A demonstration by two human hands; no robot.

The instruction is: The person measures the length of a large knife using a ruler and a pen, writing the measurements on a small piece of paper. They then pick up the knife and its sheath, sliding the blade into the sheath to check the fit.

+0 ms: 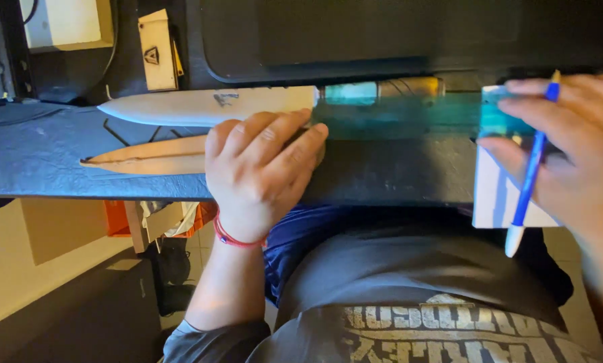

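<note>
My left hand [261,168] rests palm down on a flat wooden blade-shaped piece [147,156] lying on the dark work surface [39,161], fingers spread over its right end. Just beyond it lies a white knife-shaped blade [207,106] joined to a translucent teal handle block [382,111]. My right hand [570,148] holds a blue and white pen [529,176] between its fingers and presses a white and teal block [500,188] at the table's front edge on the right.
A dark panel [355,33] stands behind the work surface. A small cream box [157,50] stands at the back left. Orange items [116,218] and a dark cabinet [79,316] sit below the table on the left. My lap fills the lower middle.
</note>
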